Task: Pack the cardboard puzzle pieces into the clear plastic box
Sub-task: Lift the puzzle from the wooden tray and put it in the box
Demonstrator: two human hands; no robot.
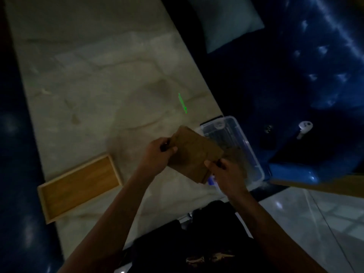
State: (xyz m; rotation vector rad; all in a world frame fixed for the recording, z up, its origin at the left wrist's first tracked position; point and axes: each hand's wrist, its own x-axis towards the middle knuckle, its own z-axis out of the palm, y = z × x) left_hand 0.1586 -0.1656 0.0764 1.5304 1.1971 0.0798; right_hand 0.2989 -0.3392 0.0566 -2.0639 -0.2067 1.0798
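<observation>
The room is dim. A stack of brown cardboard puzzle pieces [194,153] is held flat between both hands, just above the table. My left hand [158,154] grips its left edge and my right hand [226,170] grips its lower right corner. The stack overlaps the near left side of the clear plastic box [244,142], which lies open at the table's right edge. Brownish pieces show inside the box, partly hidden by the stack and my right hand.
A shallow wooden tray [78,186] lies at the lower left of the pale marble table [98,85]. A blue tufted sofa [315,75] with a light cushion [224,22] stands on the right, with a small white device [304,128] on it.
</observation>
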